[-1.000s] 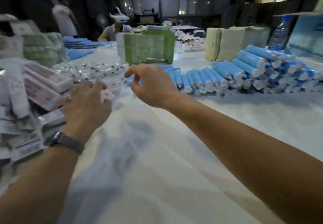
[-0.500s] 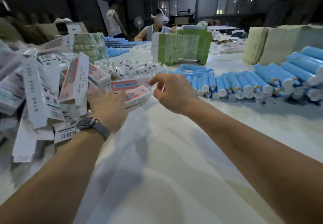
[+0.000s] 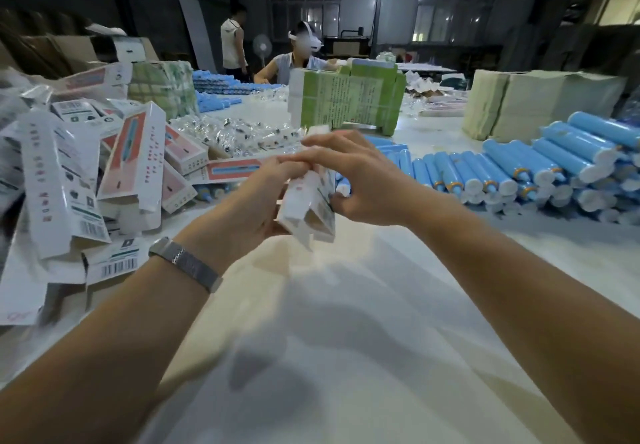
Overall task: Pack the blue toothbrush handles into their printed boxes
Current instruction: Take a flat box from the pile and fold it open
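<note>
A white printed box (image 3: 309, 208) is held up above the table between both hands, its open flap end pointing toward me. My left hand (image 3: 249, 201) grips its left side. My right hand (image 3: 360, 180) lies over its top and right side, the thumb against the lower edge. Blue toothbrush handles (image 3: 540, 169) with white caps lie stacked in rows on the right. A heap of printed boxes (image 3: 104, 166), white with pink and blue panels, covers the left.
A green carton (image 3: 346, 100) stands behind my hands, with small clear-wrapped parts (image 3: 235, 135) to its left. Pale paper-wrapped bundles (image 3: 540, 104) sit at the back right. Two people are at the far end of the white table (image 3: 311, 357).
My left hand has lifted a box from the heap on the left and brought it to the middle. My right hand has come in to meet it and now holds the same box.
</note>
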A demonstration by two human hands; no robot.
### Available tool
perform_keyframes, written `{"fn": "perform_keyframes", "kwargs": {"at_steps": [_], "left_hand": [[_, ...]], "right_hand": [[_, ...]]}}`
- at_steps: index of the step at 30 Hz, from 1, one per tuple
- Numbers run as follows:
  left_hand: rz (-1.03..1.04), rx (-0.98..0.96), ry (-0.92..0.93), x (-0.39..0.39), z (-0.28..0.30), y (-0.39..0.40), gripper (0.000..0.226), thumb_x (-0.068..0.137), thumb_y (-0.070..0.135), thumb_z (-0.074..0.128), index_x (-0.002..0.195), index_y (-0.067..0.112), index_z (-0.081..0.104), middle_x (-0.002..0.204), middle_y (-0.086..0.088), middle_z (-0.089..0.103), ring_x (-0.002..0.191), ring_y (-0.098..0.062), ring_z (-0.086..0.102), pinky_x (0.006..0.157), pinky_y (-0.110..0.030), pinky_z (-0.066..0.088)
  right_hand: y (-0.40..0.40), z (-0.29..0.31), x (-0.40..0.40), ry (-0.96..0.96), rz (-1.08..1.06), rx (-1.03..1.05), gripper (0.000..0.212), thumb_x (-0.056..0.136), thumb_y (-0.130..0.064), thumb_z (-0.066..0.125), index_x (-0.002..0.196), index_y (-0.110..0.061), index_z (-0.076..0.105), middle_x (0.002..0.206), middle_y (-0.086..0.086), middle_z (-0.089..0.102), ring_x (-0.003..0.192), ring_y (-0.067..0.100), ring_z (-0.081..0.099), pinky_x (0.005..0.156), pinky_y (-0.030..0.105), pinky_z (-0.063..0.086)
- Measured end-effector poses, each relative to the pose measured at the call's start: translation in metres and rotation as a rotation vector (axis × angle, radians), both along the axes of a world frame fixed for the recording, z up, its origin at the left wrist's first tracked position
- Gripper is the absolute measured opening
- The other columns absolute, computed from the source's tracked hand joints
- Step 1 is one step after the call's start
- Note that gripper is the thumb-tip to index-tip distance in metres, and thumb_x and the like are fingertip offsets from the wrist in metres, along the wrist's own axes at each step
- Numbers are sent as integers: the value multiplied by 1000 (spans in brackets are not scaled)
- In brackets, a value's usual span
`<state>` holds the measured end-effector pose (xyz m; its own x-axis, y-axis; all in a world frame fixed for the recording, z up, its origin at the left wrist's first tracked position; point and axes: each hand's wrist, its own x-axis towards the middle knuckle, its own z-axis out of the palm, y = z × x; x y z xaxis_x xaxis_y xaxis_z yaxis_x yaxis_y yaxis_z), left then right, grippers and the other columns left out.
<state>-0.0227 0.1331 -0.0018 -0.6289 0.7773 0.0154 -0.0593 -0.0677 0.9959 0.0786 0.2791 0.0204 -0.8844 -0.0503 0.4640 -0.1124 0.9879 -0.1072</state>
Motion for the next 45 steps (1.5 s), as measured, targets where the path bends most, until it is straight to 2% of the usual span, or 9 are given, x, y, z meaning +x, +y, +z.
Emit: {"fn": "perform_keyframes", "kwargs": {"at_steps": [4,8,11,15,21,24,27,34,45], "left_hand": [[-196,52,-73,-1,-7,-5,56,92,60,48,108,10,69,91,-17,71,70,-27,68,59,-33,58],[174,160,207,9,-18,13,47,98,57,40,98,18,65,59,8,60,49,-9,49,49,-26,35],[121,330,530,21,-34,16,47,84,57,45,116,24,54,80,20,62,69,6,55,62,-12,42],[-23,399,357,27,-38,19,54,89,35,62,136,18,41,114,10,69,103,-3,67,78,-21,55],[192,436,243,19,-37,16,24,93,18,50,116,19,54,111,-2,68,93,-6,69,71,-23,56],[286,457,444,19,-38,18,23,83,18,43,105,25,45,103,6,61,86,3,61,70,-21,55],[328,449,581,15,-40,18,22,83,27,45,103,29,35,104,11,56,86,2,57,76,-27,55],[362,382,781,11,-45,19,35,86,39,47,116,27,33,109,29,59,93,3,61,73,-24,55],[329,408,794,9,-50,21,33,90,36,45,121,29,34,110,36,55,93,1,60,69,-13,49]], "right_hand": [[5,1,9,-198,82,-139,75,79,-24,80,144,-27,43,134,-4,53,124,14,44,105,30,35],[1,4,11,-72,-7,-321,36,73,-32,86,96,-47,63,91,-22,64,89,0,61,86,32,51],[-3,5,9,-11,-111,-360,35,70,-52,80,97,-35,66,86,-13,66,81,7,63,77,35,55],[-14,-11,5,9,-217,-345,50,75,-51,74,109,-22,53,102,-6,66,92,16,64,80,42,54],[22,6,21,-428,37,-712,52,79,-23,79,121,-43,56,111,-8,64,95,5,66,76,28,56],[60,-5,16,-70,-366,-409,53,84,-21,71,134,-31,55,122,-3,60,112,16,54,94,38,47],[85,-30,11,-230,-716,3,62,91,-34,58,149,-34,35,150,3,37,138,29,27,110,45,32],[90,-51,0,-172,-775,208,19,92,-33,56,110,-28,61,116,2,56,115,28,44,89,40,38],[85,-57,-9,-77,-832,246,18,97,-35,48,110,-26,56,118,5,57,116,30,44,89,41,37]]}}
